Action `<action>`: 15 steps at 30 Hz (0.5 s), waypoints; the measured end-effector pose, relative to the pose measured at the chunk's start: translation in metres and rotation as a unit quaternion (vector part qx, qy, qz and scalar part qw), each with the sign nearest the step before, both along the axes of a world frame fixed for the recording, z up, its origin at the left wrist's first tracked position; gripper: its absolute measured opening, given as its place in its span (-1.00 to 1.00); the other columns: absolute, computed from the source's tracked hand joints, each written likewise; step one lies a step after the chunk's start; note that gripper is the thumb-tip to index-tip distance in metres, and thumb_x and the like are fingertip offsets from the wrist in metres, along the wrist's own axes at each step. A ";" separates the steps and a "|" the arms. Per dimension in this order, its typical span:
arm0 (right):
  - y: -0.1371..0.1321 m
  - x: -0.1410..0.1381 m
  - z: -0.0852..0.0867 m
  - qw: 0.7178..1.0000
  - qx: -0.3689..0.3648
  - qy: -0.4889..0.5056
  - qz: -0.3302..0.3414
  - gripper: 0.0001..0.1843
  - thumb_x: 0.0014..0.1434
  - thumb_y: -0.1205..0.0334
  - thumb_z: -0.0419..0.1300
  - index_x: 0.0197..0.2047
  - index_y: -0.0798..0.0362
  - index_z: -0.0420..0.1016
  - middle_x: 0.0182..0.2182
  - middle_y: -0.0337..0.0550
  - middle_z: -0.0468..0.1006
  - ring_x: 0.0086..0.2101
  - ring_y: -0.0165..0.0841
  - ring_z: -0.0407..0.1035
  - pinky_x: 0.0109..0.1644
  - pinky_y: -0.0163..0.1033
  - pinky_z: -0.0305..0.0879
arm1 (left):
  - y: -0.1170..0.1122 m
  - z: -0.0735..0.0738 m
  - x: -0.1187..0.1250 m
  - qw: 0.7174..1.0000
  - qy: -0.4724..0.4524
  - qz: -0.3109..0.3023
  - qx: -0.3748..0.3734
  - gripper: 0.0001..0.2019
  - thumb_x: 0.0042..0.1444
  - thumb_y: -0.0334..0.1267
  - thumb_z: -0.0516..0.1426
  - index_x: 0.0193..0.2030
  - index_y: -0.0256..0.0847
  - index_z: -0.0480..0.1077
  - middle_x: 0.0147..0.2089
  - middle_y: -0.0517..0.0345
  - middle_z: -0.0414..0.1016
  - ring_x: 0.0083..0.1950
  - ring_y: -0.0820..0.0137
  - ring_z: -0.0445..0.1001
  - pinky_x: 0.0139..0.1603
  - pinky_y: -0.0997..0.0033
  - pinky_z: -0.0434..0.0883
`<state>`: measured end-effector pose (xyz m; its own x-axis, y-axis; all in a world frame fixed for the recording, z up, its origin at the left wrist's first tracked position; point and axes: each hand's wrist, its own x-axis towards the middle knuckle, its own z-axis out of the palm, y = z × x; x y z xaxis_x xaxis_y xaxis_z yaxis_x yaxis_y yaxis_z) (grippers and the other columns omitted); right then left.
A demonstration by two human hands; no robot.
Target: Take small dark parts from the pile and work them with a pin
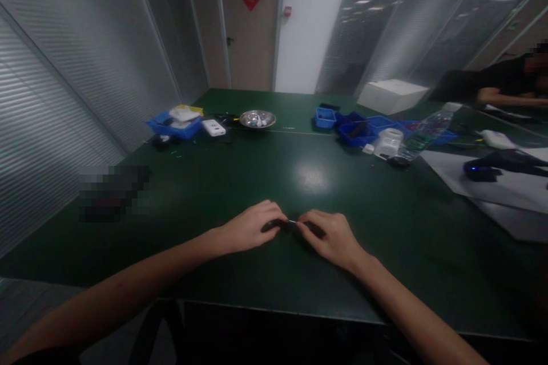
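Observation:
Low over the near middle of the green table, my two hands work close together. The fingers of my left hand (254, 227) are closed round a dark, curved piece (274, 224). My right hand (336, 235) grips a dark, handle-like piece (315, 228), which runs under its fingers and thumb. In the small gap between the hands shows a thin, shiny metal strip (292, 221). Whether the two dark pieces are joined is too dim and blurred to tell. Fingers cover much of both.
On the green table (192, 268), blue trays (357, 132), a clear bottle (430, 131) and a white box (391, 96) stand at right. A metal bowl (257, 119) and a filled blue basket (175, 125) are farther left. Another person's arm (505, 96) rests at far right.

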<state>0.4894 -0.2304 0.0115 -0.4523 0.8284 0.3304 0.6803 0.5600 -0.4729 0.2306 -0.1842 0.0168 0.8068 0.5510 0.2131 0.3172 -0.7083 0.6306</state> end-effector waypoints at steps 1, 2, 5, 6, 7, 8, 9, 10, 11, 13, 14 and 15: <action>0.000 0.001 0.000 1.000 -0.001 0.007 -0.003 -0.77 0.42 0.14 0.10 -0.15 0.00 0.55 -0.30 -0.18 0.61 -0.39 -0.39 0.44 -0.28 -0.29 0.27 | 0.000 0.000 -0.006 1.000 0.003 -0.011 -0.005 -0.74 0.37 -0.33 0.11 0.14 -0.12 0.47 0.05 0.02 0.50 0.11 0.26 0.43 0.17 0.20 0.37; 0.000 0.002 0.000 1.000 -0.004 0.018 -0.006 -0.77 0.42 0.14 0.10 -0.15 0.00 0.55 -0.29 -0.18 0.61 -0.38 -0.38 0.45 -0.27 -0.28 0.28 | 0.002 0.000 -0.014 1.000 0.007 -0.018 -0.009 -0.72 0.39 -0.34 0.08 0.17 -0.10 0.47 0.08 0.02 0.50 0.13 0.27 0.43 0.19 0.20 0.37; 0.001 0.003 0.006 0.996 -0.035 0.076 -0.015 -0.77 0.42 0.10 0.11 -0.16 0.01 0.55 -0.29 -0.18 0.59 -0.37 -0.38 0.44 -0.31 -0.29 0.27 | 0.021 -0.003 -0.044 1.000 0.016 0.011 0.000 -0.68 0.42 -0.34 0.03 0.21 -0.06 0.46 0.13 0.03 0.49 0.17 0.29 0.43 0.22 0.19 0.36; 0.000 0.002 0.011 0.992 -0.056 0.109 -0.021 -0.76 0.42 0.09 0.12 -0.17 0.01 0.54 -0.32 -0.19 0.56 -0.39 -0.39 0.41 -0.33 -0.29 0.26 | 0.032 -0.005 -0.055 0.999 0.016 0.040 0.008 -0.67 0.42 -0.33 0.03 0.22 -0.07 0.46 0.14 0.02 0.49 0.17 0.28 0.43 0.22 0.17 0.37; -0.001 -0.001 0.017 0.985 -0.082 0.147 -0.032 -0.75 0.42 0.06 0.13 -0.20 0.01 0.52 -0.37 -0.21 0.52 -0.42 -0.40 0.37 -0.35 -0.29 0.23 | 0.046 -0.007 -0.067 0.997 0.016 0.077 0.019 -0.67 0.41 -0.32 0.03 0.21 -0.08 0.46 0.14 0.02 0.49 0.17 0.26 0.43 0.22 0.16 0.37; -0.003 -0.005 0.025 0.974 -0.108 0.195 -0.034 -0.73 0.42 0.04 0.13 -0.23 0.01 0.49 -0.42 -0.24 0.45 -0.44 -0.41 0.31 -0.38 -0.30 0.20 | 0.061 -0.008 -0.078 0.992 0.018 0.119 0.028 -0.68 0.40 -0.30 0.04 0.20 -0.09 0.47 0.14 0.01 0.49 0.15 0.25 0.44 0.21 0.14 0.38; -0.008 -0.011 0.035 0.957 -0.136 0.255 -0.029 -0.70 0.43 0.01 0.12 -0.27 0.01 0.44 -0.46 -0.26 0.38 -0.46 -0.42 0.26 -0.41 -0.31 0.18 | 0.077 -0.010 -0.089 0.986 0.023 0.164 0.035 -0.68 0.38 -0.28 0.05 0.18 -0.10 0.49 0.13 0.01 0.50 0.12 0.24 0.46 0.19 0.14 0.39; -0.014 -0.018 0.047 0.930 -0.169 0.325 -0.016 -0.66 0.44 -0.03 0.09 -0.31 0.00 0.38 -0.50 -0.29 0.30 -0.51 -0.44 0.17 -0.47 -0.32 0.11 | 0.094 -0.012 -0.100 0.976 0.030 0.211 0.040 -0.68 0.36 -0.26 0.06 0.17 -0.11 0.50 0.11 0.00 0.51 0.07 0.23 0.48 0.15 0.15 0.41; -0.021 -0.026 0.059 0.898 -0.212 0.386 0.012 -0.65 0.43 -0.07 0.09 -0.30 -0.03 0.34 -0.51 -0.31 0.26 -0.55 -0.45 0.10 -0.53 -0.33 0.05 | 0.111 -0.013 -0.110 0.965 0.040 0.254 0.043 -0.68 0.35 -0.24 0.08 0.17 -0.13 0.51 0.10 -0.01 0.52 0.00 0.24 0.49 0.10 0.17 0.42; -0.042 -0.043 0.084 0.826 -0.256 0.495 0.082 -0.62 0.33 -0.23 0.15 -0.25 -0.09 0.31 -0.54 -0.35 0.16 -0.60 -0.45 -0.02 -0.62 -0.34 -0.05 | 0.143 -0.017 -0.128 0.941 0.053 0.329 0.052 -0.66 0.31 -0.23 0.11 0.16 -0.15 0.52 0.06 -0.02 0.53 -0.09 0.25 0.49 0.03 0.22 0.43; -0.053 -0.049 0.095 0.808 -0.277 0.508 0.111 -0.53 0.27 -0.36 0.14 -0.23 -0.11 0.32 -0.56 -0.35 0.14 -0.63 -0.44 -0.03 -0.64 -0.32 -0.02 | 0.157 -0.020 -0.136 0.929 0.058 0.361 0.057 -0.65 0.29 -0.24 0.12 0.16 -0.17 0.52 0.03 -0.03 0.54 -0.10 0.24 0.49 0.03 0.24 0.43; -0.063 -0.053 0.104 0.808 -0.293 0.497 0.121 -0.45 0.22 -0.47 0.09 -0.22 -0.12 0.34 -0.60 -0.35 0.14 -0.66 -0.43 -0.02 -0.66 -0.30 0.01 | 0.169 -0.022 -0.142 0.916 0.060 0.391 0.063 -0.65 0.27 -0.25 0.13 0.16 -0.19 0.53 0.01 -0.04 0.55 -0.09 0.24 0.49 0.03 0.25 0.42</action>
<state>0.4361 -0.2938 0.1156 -0.3766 0.9013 0.2142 -0.2955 0.1023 -0.9499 0.0882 -0.0155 -0.0056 0.1983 0.9476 0.2506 0.8203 -0.3004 0.4866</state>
